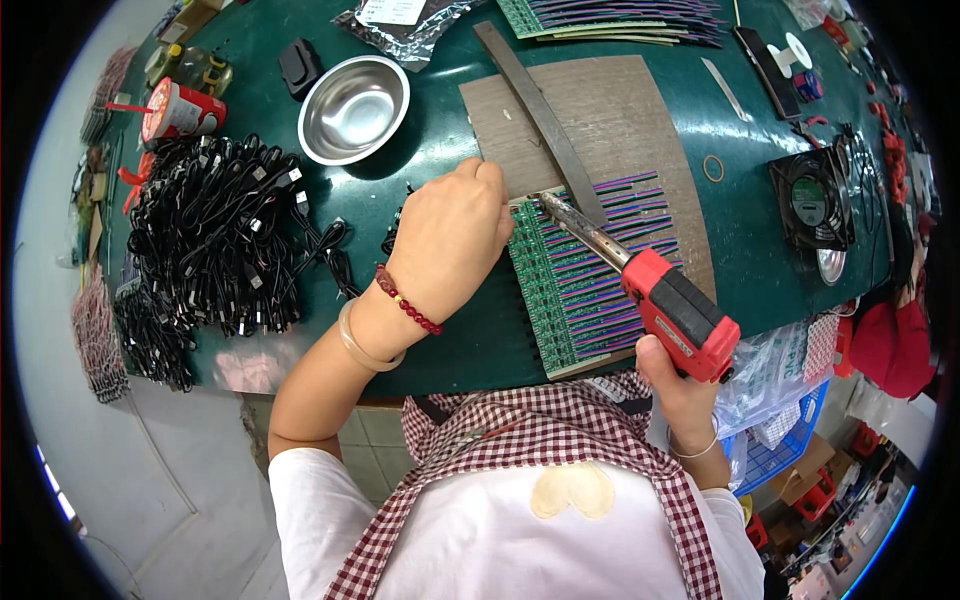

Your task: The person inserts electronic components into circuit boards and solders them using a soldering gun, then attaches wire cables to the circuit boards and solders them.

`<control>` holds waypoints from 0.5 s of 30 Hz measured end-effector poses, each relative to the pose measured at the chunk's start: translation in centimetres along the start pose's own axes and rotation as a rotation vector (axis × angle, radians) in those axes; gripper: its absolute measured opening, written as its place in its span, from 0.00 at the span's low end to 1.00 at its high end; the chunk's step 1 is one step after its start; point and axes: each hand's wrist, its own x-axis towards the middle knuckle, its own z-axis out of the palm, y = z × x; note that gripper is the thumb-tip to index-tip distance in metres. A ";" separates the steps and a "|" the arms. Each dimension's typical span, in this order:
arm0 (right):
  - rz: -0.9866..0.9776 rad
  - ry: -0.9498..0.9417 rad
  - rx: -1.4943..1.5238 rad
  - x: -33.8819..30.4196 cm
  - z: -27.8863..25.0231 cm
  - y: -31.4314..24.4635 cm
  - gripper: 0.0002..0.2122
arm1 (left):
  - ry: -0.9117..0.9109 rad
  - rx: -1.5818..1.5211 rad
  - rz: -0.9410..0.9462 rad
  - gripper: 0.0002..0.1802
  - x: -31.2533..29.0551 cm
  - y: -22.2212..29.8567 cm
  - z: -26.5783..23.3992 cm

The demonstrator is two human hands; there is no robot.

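My right hand [680,395] is wrapped round the grip of a red and black soldering gun [672,305]. The gun's metal barrel slants up and left, its tip at the far end of a green circuit board panel [548,295]. Rows of pink, blue and black wires [615,300] run rightward from the panel. Beside the panel's far left corner, my left hand [455,225] is closed, its fingertips turned away; whatever they hold is hidden. A flat metal bar [540,115] lies slantwise across the wires' far end, on a brown board [630,110].
A steel bowl [355,110] stands behind my left hand. Black USB cables [215,240] are heaped at the left, near a red cup [185,110]. More wired panels [620,20] lie at the back. A black fan [812,198] stands at the right, above a blue basket [785,440].
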 end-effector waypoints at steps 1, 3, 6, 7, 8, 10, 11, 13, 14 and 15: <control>0.004 -0.001 0.005 0.1 0.0 -0.1 0.10 | 0.000 0.004 0.000 0.04 0.0 0.0 -0.1; 0.009 -0.003 0.010 0.2 0.1 -0.1 0.10 | 0.001 0.009 0.001 0.04 -0.1 0.1 -0.2; -0.018 -0.007 0.009 0.3 0.2 0.0 0.11 | 0.014 0.001 0.026 0.04 -0.1 0.0 -0.2; -0.015 -0.004 0.011 0.2 0.2 -0.1 0.11 | 0.015 0.003 0.036 0.04 -0.1 0.0 -0.2; -0.012 -0.001 0.013 0.2 0.2 -0.1 0.11 | 0.015 0.005 0.046 0.04 -0.2 -0.1 -0.2; -0.012 -0.003 0.018 0.3 0.2 -0.2 0.11 | 0.009 0.011 0.049 0.04 -0.1 0.0 -0.3; -0.011 -0.003 0.023 0.3 0.2 -0.2 0.11 | 0.003 0.017 0.054 0.04 -0.1 0.0 -0.4; -0.010 -0.010 0.011 0.3 0.2 -0.1 0.11 | 0.000 0.023 0.053 0.04 0.0 0.0 -0.4; -0.010 -0.018 -0.001 0.3 0.2 -0.1 0.11 | -0.002 0.029 0.052 0.04 0.0 0.0 -0.4; -0.010 -0.018 -0.001 0.3 0.2 -0.1 0.11 | -0.002 0.029 0.052 0.04 0.0 0.1 -0.4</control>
